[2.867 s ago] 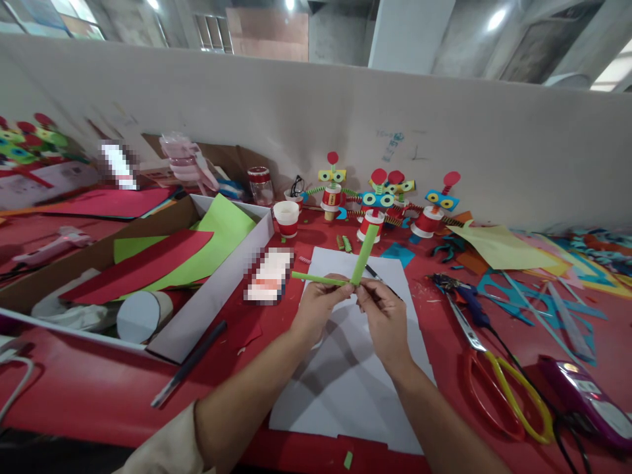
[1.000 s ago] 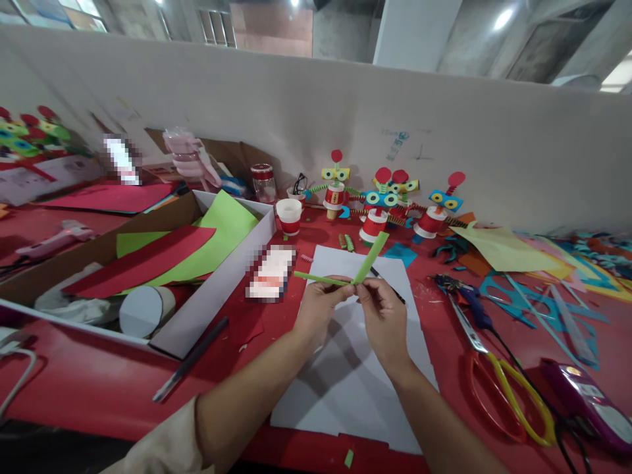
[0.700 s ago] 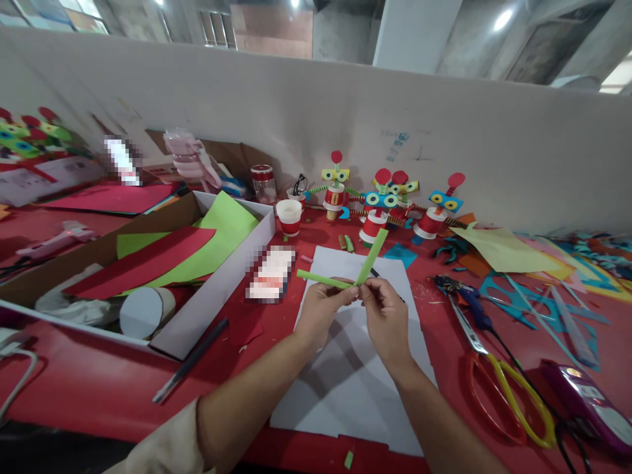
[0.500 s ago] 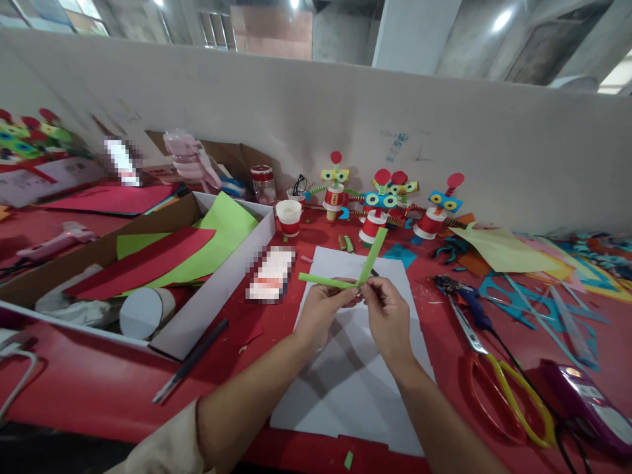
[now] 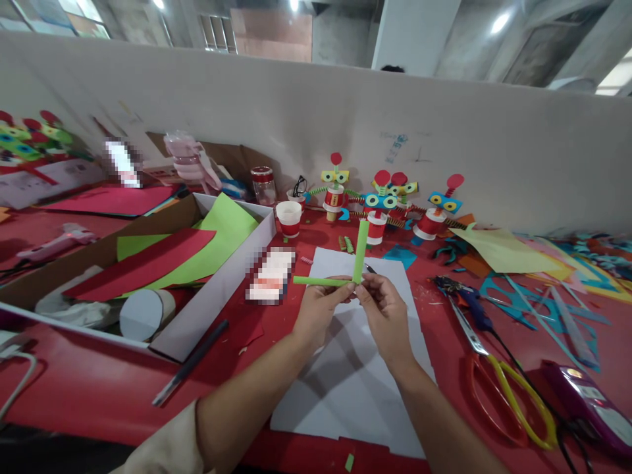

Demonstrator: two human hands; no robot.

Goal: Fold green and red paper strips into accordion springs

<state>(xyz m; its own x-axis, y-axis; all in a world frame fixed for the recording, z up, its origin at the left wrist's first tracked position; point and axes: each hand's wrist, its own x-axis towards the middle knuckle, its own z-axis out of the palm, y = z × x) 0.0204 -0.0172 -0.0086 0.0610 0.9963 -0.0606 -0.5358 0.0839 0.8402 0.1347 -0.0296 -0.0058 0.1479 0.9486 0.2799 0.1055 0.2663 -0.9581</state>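
The left hand [image 5: 320,309] and the right hand [image 5: 386,315] met near the middle of the frame, each grip closed, fingertips pinching the green strips [image 5: 360,253] where they joined — one strip pointed up, the other reached toward the left. Beneath the hands, white paper [image 5: 355,395] lay on the red surface [image 5: 93,388]. Just above the paper, at upper centre, stood cup figures [image 5: 376,227] with round red tops, and a white-and-red cup [image 5: 289,219] stood to their left. Scissors [image 5: 476,342] lay at lower right — and an open box [image 5: 217,289] holding coloured sheets [image 5: 224,227] filled much of the left side.
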